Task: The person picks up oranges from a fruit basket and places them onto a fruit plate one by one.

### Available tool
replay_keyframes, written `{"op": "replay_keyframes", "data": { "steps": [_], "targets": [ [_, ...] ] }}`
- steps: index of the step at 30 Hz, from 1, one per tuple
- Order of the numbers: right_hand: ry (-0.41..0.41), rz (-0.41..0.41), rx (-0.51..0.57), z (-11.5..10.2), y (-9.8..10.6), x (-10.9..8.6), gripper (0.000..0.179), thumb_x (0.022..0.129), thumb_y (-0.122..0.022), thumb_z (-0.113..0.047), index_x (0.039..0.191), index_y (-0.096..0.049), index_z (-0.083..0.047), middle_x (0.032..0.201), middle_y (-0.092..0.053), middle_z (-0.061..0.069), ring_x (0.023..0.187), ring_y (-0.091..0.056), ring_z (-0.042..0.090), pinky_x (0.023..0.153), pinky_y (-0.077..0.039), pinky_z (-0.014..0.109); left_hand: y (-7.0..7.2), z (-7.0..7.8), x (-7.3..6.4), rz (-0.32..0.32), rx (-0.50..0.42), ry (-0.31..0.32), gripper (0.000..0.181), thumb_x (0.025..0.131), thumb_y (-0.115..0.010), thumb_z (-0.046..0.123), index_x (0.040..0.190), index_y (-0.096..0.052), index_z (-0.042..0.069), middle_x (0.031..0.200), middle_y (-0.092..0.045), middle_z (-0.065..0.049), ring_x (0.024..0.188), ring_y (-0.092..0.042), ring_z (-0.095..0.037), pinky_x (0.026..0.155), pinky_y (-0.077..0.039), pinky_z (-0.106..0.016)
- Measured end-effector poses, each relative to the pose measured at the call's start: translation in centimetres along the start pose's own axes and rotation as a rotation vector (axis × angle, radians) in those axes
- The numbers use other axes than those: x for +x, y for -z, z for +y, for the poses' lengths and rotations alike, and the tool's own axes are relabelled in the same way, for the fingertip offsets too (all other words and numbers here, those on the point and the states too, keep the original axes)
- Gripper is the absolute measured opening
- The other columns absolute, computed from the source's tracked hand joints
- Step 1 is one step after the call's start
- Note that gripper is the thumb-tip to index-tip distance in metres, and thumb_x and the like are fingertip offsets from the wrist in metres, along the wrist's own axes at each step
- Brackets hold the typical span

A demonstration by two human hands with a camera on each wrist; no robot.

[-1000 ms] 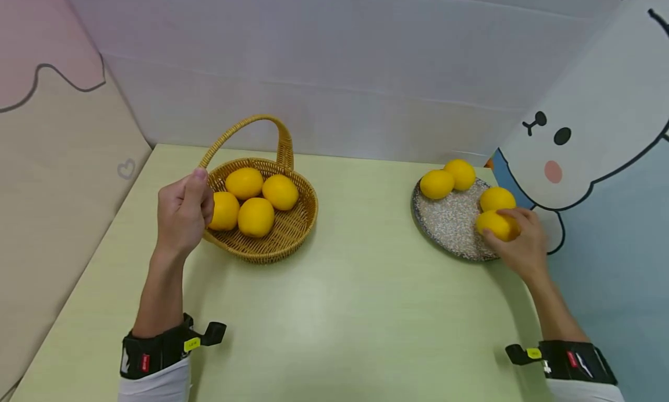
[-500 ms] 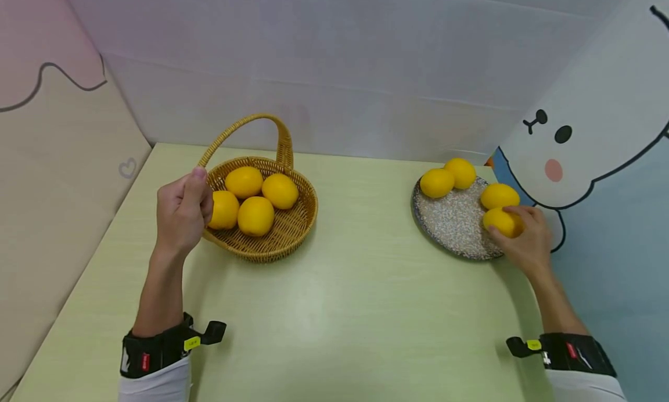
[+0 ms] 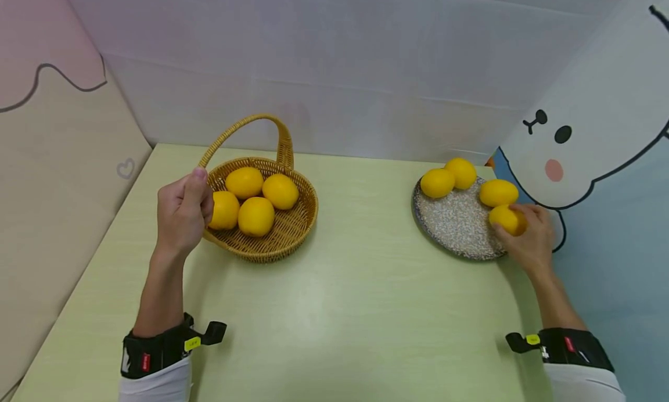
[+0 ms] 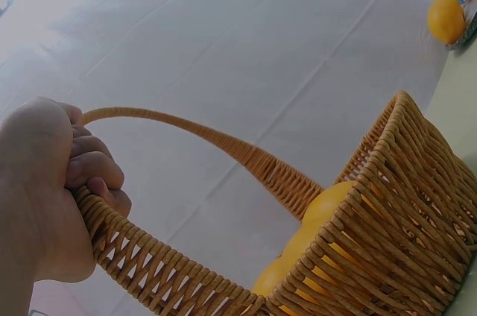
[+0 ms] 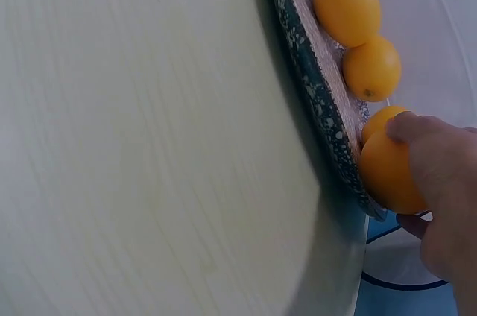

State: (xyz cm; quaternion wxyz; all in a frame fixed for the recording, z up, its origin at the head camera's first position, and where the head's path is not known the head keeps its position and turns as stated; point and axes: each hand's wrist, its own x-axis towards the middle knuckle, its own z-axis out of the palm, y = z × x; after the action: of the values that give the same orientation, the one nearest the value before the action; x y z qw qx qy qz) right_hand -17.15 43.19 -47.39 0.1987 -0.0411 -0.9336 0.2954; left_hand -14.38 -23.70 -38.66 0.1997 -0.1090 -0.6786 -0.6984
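Observation:
My left hand (image 3: 183, 213) grips the arched handle (image 3: 235, 129) of a wicker basket (image 3: 277, 242). In the basket lie several yellow lemons (image 3: 256, 216); the left wrist view shows my fingers curled round the woven handle. At the right, my right hand (image 3: 528, 239) holds another lemon (image 3: 504, 218) between thumb and fingers, at the right side of a speckled round plate (image 3: 455, 228). A lemon (image 3: 499, 193) lies just behind the held one. Two more lemons (image 3: 438, 183) sit at the plate's back left. Whether the held lemon touches the plate I cannot tell.
Both things stand on a pale green table (image 3: 355, 286), basket at left and plate at right. A white sheet wall (image 3: 334, 71) rises behind the table's back edge. A printed blue panel (image 3: 617, 245) borders the right side, close to my right hand.
My right hand has shifted slightly right and back with its lemon. The lemon behind it has moved a little and turned. The left hand and basket have stayed in place.

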Motion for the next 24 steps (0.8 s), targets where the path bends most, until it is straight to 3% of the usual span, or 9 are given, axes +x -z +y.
{"op": "replay_keyframes", "data": {
  "steps": [5, 14, 24],
  "targets": [
    [-0.024, 0.008, -0.011, 0.5, 0.0, 0.1, 0.055, 0.093, -0.086, -0.003, 0.144, -0.065, 0.007, 0.151, -0.047, 0.034, 0.143, -0.047, 0.051, 0.123, -0.035, 0.065, 0.1, -0.1, 0.0, -0.002, 0.006, 0.001, 0.061, 0.118, -0.052, 0.018, 0.063, -0.036, -0.002, 0.052, -0.033, 0.000, 0.041, -0.025, -0.013, 0.039, -0.014, -0.032],
    [0.030, 0.061, -0.022, 1.2, -0.6, 0.2, 0.056, 0.091, -0.087, 0.000, 0.142, -0.064, 0.007, 0.147, -0.050, 0.033, 0.139, -0.048, 0.050, 0.119, -0.036, 0.062, 0.0, 0.1, 0.0, -0.003, 0.032, -0.007, 0.062, 0.119, -0.051, 0.019, 0.061, -0.036, -0.001, 0.052, -0.032, -0.001, 0.041, -0.025, -0.013, 0.039, -0.013, -0.031],
    [0.058, 0.046, -0.030, 1.0, -0.7, -0.3, 0.057, 0.089, -0.087, -0.003, 0.140, -0.063, 0.009, 0.145, -0.049, 0.034, 0.137, -0.046, 0.052, 0.115, -0.034, 0.063, 0.1, -0.1, 0.0, -0.001, 0.033, -0.004, 0.062, 0.119, -0.051, 0.018, 0.061, -0.035, -0.001, 0.052, -0.033, 0.000, 0.040, -0.026, -0.013, 0.039, -0.014, -0.032]
  ]
}}
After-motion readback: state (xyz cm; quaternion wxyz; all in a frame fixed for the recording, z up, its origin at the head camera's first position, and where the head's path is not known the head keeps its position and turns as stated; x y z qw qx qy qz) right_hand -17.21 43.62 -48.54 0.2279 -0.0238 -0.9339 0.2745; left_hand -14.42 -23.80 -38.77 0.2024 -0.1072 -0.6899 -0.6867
